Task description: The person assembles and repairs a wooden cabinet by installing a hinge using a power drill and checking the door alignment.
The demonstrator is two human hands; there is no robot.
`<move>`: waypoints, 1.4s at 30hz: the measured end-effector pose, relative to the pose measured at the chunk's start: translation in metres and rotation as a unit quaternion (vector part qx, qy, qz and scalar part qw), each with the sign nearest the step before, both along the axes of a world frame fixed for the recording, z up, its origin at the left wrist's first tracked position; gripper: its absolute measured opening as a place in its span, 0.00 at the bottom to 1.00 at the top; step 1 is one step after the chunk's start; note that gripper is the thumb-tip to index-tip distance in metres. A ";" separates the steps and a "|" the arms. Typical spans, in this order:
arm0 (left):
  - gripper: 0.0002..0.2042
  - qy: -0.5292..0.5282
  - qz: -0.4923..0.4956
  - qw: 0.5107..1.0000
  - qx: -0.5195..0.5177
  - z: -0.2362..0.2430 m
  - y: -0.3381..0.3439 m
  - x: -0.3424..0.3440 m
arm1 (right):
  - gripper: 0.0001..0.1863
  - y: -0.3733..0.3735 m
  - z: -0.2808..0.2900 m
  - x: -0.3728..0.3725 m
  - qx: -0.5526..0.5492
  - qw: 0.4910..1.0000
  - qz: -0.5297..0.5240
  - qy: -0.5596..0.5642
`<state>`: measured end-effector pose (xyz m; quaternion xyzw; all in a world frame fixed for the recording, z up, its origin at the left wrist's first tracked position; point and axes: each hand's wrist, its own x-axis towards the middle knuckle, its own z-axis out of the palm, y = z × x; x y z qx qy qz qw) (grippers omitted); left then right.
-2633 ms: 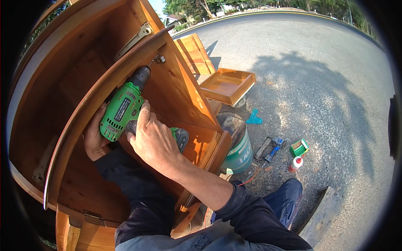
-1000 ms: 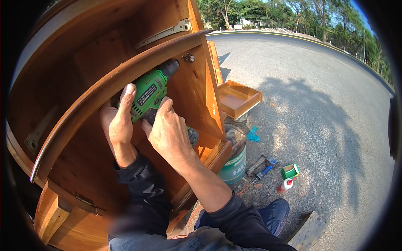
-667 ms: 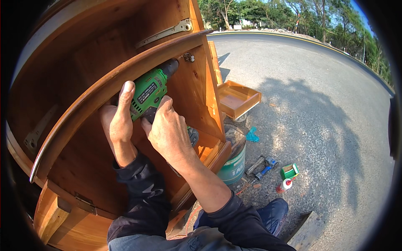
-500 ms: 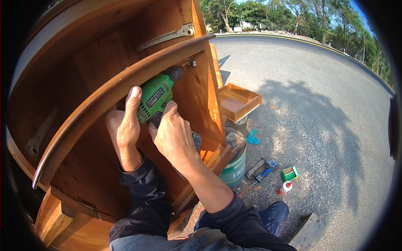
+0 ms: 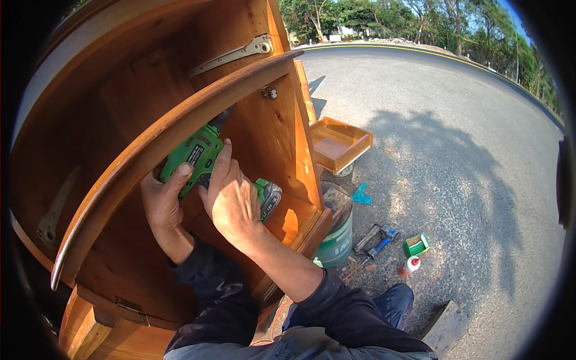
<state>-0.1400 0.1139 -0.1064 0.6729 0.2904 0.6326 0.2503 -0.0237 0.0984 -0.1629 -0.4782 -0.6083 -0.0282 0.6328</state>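
Both of my hands hold a green cordless drill [image 5: 201,150] inside a curved-front wooden cabinet [image 5: 300,180]. My right hand [image 5: 231,201] is wrapped round its handle, with the battery showing beyond the fingers. My left hand [image 5: 163,201] grips the rear of the drill body, thumb on top, its other fingers mostly hidden. The drill lies tilted under the curved rail [image 5: 162,129], which hides part of its body; the tip is hidden too. A small metal fitting [image 5: 269,92] sits on the right side panel, apart from the drill.
White drawer runners [image 5: 237,54] line the upper compartment. Right of the cabinet are a wooden drawer [image 5: 341,143], a green bucket [image 5: 337,243], a teal glove [image 5: 361,194], a blue-handled tool [image 5: 379,241], a green box [image 5: 416,245] and a red bottle with white top [image 5: 410,265]. A plank [image 5: 441,327] lies near my leg.
The drill has drawn back down and left, away from the metal fitting, with both hands still on it. Its battery now shows more fully beside my right hand.
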 end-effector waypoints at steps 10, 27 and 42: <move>0.40 -0.179 -0.252 0.951 -0.024 -0.065 0.038 -0.012 | 0.40 0.022 -0.003 -0.018 0.017 1.000 0.001 -0.005; 0.15 -0.224 -0.199 0.953 -0.045 -0.058 0.018 0.022 | 0.15 0.046 0.027 0.157 0.319 0.945 -0.063 0.040; 0.24 -0.071 -0.242 0.967 0.024 -0.018 0.051 0.003 | 0.26 0.103 0.029 0.091 0.044 0.693 0.641 0.328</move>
